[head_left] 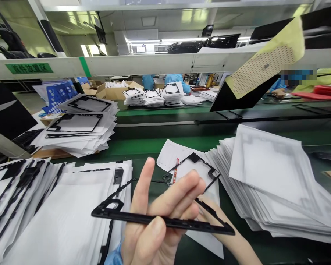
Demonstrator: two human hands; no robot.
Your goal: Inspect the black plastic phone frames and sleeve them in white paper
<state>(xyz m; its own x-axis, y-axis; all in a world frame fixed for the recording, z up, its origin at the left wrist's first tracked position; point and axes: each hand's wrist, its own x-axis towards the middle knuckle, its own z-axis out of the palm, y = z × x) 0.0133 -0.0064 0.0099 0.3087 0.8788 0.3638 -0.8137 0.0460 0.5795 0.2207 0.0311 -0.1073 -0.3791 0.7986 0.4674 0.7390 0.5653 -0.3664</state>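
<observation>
The left hand (154,235), with a blue cuff at its wrist, is holding a thin black frame (193,224) up above the counter (132,143). Its grip is pinching the near bar, the thumb pressing on the front while one finger is pointing up and the others are reaching over the bar. The frame is tilting so that its long near side is facing the camera. The right hand (209,209) is sitting behind the right part of the frame, partly hidden by it and by the left fingers; whether its grip is spread or pinching anything cannot be told.

Beyond the hands, a second frame (215,177) is lying on white paper (165,154), with a red strip (175,169) near its left side. On the right, a thick stack of white sheets (251,206) is leaning in a fan. On the left, white sheets with black frames between them (63,206) are standing in slanting rows, and farther back a pile of sheets (79,141) is carrying more frames. Above, a yellow dotted sheet (270,62) is hanging over a black panel (241,97) by the white rail (143,64). People in blue (178,78) are showing in the background.
</observation>
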